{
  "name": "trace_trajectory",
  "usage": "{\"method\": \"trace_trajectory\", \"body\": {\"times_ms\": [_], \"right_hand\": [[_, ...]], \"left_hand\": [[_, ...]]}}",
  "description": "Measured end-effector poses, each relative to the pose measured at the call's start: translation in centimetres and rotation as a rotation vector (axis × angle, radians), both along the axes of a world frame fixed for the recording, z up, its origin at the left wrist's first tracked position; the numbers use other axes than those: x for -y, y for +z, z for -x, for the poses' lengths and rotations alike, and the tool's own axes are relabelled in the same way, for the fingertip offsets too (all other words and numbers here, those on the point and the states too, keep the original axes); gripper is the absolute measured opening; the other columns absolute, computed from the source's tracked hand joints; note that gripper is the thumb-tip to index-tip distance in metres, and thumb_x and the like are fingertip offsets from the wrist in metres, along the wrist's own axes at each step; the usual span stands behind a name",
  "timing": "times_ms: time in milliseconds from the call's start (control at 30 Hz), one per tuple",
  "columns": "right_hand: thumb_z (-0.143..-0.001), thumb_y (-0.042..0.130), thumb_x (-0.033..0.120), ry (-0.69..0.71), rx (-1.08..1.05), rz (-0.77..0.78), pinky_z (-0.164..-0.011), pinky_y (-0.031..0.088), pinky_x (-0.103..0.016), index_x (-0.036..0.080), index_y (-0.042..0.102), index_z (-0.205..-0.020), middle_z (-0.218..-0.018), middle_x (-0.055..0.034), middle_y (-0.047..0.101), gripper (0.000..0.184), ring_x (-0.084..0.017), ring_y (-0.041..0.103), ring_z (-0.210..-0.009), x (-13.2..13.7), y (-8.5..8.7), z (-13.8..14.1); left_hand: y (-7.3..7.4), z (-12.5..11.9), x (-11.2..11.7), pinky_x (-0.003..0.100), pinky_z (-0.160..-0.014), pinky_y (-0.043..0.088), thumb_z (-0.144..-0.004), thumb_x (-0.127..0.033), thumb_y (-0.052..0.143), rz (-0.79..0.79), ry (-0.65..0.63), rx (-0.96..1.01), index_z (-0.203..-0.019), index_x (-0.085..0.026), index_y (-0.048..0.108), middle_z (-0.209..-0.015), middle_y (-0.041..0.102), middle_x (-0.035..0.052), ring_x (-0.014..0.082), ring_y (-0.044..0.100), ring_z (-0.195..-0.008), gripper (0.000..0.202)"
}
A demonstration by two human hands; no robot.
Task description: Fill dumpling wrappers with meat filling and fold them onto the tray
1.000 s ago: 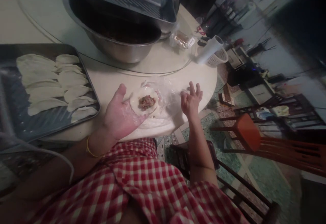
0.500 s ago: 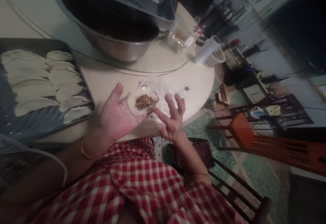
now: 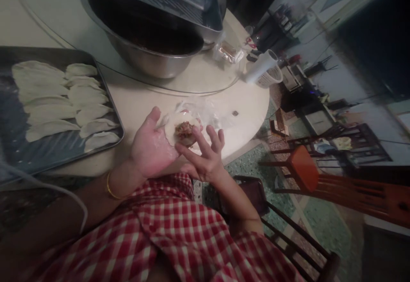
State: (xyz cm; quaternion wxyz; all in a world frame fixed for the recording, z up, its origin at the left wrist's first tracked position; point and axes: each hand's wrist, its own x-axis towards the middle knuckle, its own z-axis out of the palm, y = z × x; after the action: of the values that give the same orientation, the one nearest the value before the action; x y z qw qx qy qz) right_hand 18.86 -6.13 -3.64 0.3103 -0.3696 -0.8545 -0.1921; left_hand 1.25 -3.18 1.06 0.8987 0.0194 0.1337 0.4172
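One round dumpling wrapper [image 3: 170, 124] lies flat across the fingers of my left hand [image 3: 149, 145], a mound of minced filling [image 3: 184, 130] near its middle. That hand is palm up at 8 o'clock from the wrapper, thumb raised well apart, bearing the dough rather than gripping it. My right hand [image 3: 192, 149] comes in from 4 o'clock, fingers spread, the tips at the near rim beside the filling; I cannot tell whether they press or only graze it.

I judge the dough light, soft and limp, easily torn if stretched, perhaps slightly tacky, with the loose, moist filling as its heaviest part. The bare rim looks the best place to take hold, with flat fingertips, while my left fingers support the sagging centre.

Just beside it at 2 o'clock, crumpled clear plastic [image 3: 211, 112] lies on the pale table [image 3: 137, 107]. At 9 o'clock, folded dumplings [image 3: 53, 112] overlap in two rows on a dark metal tray [image 3: 60, 156]. At 11 o'clock stands a deep steel bowl [image 3: 153, 65], its inside dark. Further off at 2 o'clock, a white roll [image 3: 262, 65] leans against a perforated white basket [image 3: 271, 78].
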Motion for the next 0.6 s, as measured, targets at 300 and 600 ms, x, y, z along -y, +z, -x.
{"method": "trace_trajectory", "body": {"times_ms": [300,600], "right_hand": [[-0.094,0.029,0.055,0.012,-0.268,0.083,-0.12,0.017,-0.057,0.037,0.058,-0.129,-0.156,0.0057,0.033,0.048,-0.029,0.02,-0.148,-0.7,2.4,-4.2],[-0.096,0.006,0.058,0.194,-0.136,0.538,-0.117,0.031,-0.05,0.031,0.071,-0.107,-0.151,0.0041,0.042,0.071,-0.019,0.028,-0.146,-5.0,3.6,-3.6]], "left_hand": [[-0.4,-0.1,-0.1,0.047,-0.098,0.048,-0.096,-0.057,0.029,0.011,-0.014,-0.055,-0.142,-0.011,0.043,-0.117,0.07,0.0158,0.0297,0.065,-0.109,0.067],[-1.3,-0.6,0.9,0.055,-0.104,0.041,-0.094,-0.054,0.038,-0.026,-0.257,0.024,-0.138,-0.017,0.049,-0.115,0.071,0.0136,0.0322,0.064,-0.112,0.058]]}}
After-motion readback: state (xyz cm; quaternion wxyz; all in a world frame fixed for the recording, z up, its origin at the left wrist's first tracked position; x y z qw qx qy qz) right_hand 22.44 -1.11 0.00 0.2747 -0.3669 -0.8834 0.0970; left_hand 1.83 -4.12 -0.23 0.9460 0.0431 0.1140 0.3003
